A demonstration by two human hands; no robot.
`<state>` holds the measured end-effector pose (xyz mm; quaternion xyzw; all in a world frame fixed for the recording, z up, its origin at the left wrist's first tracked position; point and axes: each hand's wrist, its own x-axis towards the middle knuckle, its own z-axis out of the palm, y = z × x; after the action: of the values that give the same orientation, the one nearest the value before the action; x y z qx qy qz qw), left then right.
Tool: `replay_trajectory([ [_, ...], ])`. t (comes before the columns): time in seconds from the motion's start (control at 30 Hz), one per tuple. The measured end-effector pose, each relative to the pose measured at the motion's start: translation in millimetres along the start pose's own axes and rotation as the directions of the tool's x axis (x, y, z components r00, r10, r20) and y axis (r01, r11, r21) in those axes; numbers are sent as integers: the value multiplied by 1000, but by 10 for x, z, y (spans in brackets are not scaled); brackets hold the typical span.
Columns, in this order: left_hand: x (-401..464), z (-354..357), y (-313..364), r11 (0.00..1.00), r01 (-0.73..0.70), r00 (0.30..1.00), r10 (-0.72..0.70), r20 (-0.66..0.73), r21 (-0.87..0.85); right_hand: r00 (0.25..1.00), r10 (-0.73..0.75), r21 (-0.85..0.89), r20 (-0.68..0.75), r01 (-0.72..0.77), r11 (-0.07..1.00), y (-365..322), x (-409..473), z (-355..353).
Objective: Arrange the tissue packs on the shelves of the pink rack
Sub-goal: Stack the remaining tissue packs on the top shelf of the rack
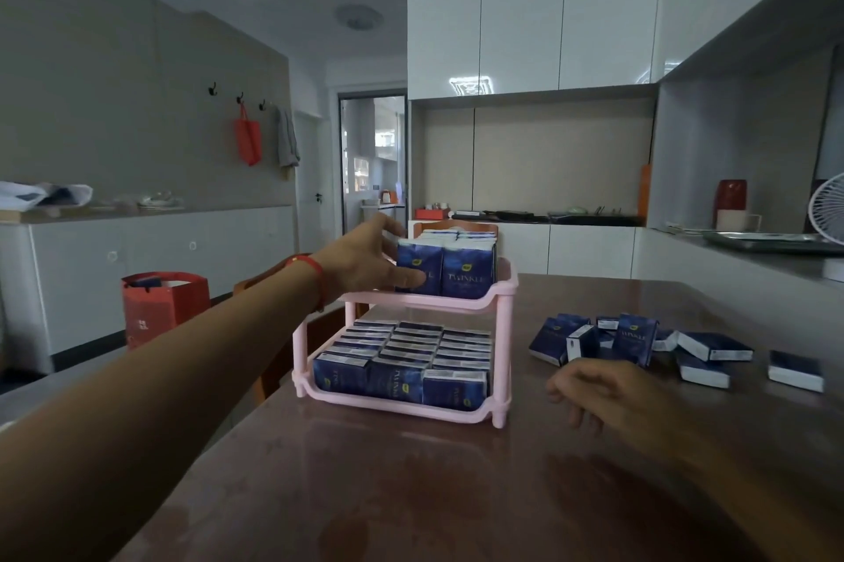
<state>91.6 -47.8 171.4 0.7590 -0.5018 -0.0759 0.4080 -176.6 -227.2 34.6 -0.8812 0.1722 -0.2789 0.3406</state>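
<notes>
The small dark-blue plastic-wrapped tissue packs point(637, 344) are in three places: a loose scatter near the right edge of the glossy brown worktop point(411, 493), a full lower shelf of the two-tier pink plastic rack point(500, 282), and a part-filled upper shelf, where they stand upright in rows.

The left hand point(365, 262) reaches to the top shelf, its grip closed around the front-left standing pack point(418, 266), thumb across the printed face and fingers over the top behind it. The right hand point(589, 388) hovers above the worktop just short of the loose pile, fingers loosely curled and holding nothing.

These packs look light and soft, likely yielding under a squeeze, and the film wrapper is probably slick. A pinch across the two broad faces should hold best; a hard squeeze would likely crumple one. Standing packs could topple their neighbours, so each wants seating snugly against the row.
</notes>
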Motion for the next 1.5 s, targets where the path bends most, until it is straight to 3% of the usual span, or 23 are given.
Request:
replay_trajectory([
  [0.2, -12, -18, 4, 984, -26, 999, 20, 34, 175, 999, 25, -44, 26, -24, 999, -62, -33, 6],
  [0.57, -28, 54, -12, 987, 16, 999, -23, 45, 159, 996, 77, -67, 43, -74, 995, -47, -38, -14],
  [0.67, -136, 81, -7, 991, 1, 999, 4, -35, 136, 997, 78, -83, 17, -76, 994, -1, -22, -17],
  [0.73, -267, 156, 2, 989, -40, 984, 64, -166, 139, 997, 76, -109, -11, -77, 991, 15, -13, -12],
  [0.8, -443, 296, -13, 973, -138, 910, 198, -363, 186, 997, 70, -178, -39, -76, 981, 68, 18, -18],
  [0.87, -659, 498, -38, 904, -296, 743, 422, -520, 310, 990, 89, -267, -113, -116, 957, 216, 91, -41],
  [0.9, -774, 630, -46, 856, -372, 676, 514, -527, 358, 977, 110, -299, -183, -162, 941, 318, 129, -58],
  [0.93, -881, 786, -52, 813, -439, 653, 581, -486, 383, 956, 137, -312, -260, -218, 925, 420, 160, -78],
  [1.03, -1124, 1343, -18, 714, -591, 720, 677, -153, 377, 886, 210, -343, -413, -365, 865, 632, 205, -139],
  [1.13, -1076, 1801, 26, 682, -646, 745, 661, 89, 343, 878, 278, -378, -389, -427, 821, 767, 244, -152],
  [1.27, -835, 2103, 64, 780, -588, 808, 578, 113, 214, 906, 345, -571, -246, -423, 704, 883, 298, -125],
  [1.5, -746, 2076, -115, 889, -457, 887, 454, 82, 21, 915, 199, -514, -351, -366, 776, 772, 255, -147],
])
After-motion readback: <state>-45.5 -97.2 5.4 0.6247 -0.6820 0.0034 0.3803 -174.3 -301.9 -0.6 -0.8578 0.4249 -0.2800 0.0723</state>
